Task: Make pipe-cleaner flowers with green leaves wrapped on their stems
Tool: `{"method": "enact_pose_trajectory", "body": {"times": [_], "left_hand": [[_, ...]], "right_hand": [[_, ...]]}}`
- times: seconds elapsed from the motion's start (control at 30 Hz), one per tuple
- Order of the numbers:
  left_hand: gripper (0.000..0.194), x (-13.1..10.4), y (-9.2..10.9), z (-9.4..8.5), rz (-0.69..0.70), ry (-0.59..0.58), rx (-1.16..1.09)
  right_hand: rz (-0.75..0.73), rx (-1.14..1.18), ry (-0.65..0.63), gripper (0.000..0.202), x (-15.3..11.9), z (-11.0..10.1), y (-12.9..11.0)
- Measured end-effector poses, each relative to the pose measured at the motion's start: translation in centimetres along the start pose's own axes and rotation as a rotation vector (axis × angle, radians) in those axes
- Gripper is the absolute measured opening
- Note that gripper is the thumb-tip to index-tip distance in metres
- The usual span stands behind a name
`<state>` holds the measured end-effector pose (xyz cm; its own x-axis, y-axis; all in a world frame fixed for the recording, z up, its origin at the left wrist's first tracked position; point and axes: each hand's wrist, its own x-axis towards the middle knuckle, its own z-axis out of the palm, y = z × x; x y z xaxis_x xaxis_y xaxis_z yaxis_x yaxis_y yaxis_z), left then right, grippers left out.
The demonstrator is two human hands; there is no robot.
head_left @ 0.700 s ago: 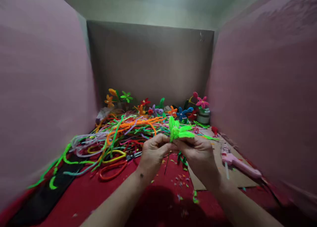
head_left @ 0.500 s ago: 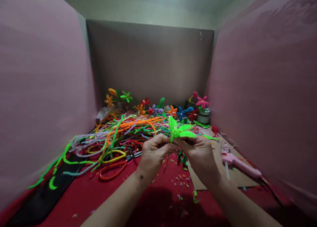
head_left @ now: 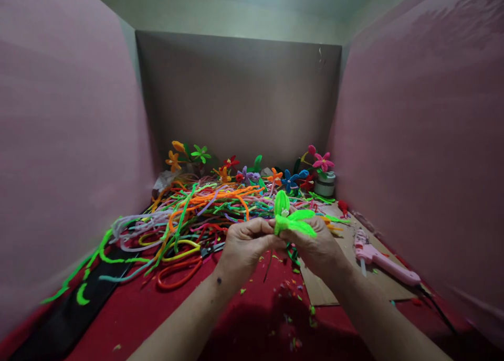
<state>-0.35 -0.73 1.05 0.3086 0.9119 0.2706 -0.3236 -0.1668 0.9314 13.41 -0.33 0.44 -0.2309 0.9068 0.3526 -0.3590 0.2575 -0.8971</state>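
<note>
A bright green fuzzy flower [head_left: 291,219] with several petals and a small pale centre is held between both hands. My left hand [head_left: 249,245] pinches its base from the left, fingers closed. My right hand [head_left: 315,245] grips the flower from the right, its thumb under the petals and its fingertips partly hidden behind them. The fingertips of both hands nearly meet below the flower, where a thin dark stem hangs down.
A heap of coloured pipe cleaners [head_left: 212,201] lies behind my left hand, with scissors [head_left: 179,282] at its front. A pink glue gun [head_left: 388,264] rests on cardboard [head_left: 318,287] at the right. Finished flowers [head_left: 289,180] and a white pot [head_left: 325,184] stand at the back.
The green flower has tilted and turned to the right, and its pale centre now shows. Both hands are still closed on it, slightly lower.
</note>
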Motion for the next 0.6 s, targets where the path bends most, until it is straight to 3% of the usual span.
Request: {"method": "enact_pose_trajectory", "body": {"times": [0.2,0.37,0.5,0.6], "left_hand": [[0.006,0.06,0.28,0.04,-0.06,-0.032,0.003],[0.022,0.14,0.72,0.13,-0.104,-0.052,0.016],[0.026,0.25,0.97,0.22,-0.085,-0.016,0.076],[0.019,0.42,0.96,0.02,0.01,0.008,0.193]], "right_hand": [[-0.136,-0.161,-0.039,0.021,-0.21,-0.52,0.11],[-0.175,-0.221,-0.071,0.022,-0.41,-0.81,0.34],[-0.28,-0.283,-0.042,0.019,-0.54,-0.4,0.06],[-0.331,-0.375,-0.017,0.013,-0.47,0.07,-0.39]]}}
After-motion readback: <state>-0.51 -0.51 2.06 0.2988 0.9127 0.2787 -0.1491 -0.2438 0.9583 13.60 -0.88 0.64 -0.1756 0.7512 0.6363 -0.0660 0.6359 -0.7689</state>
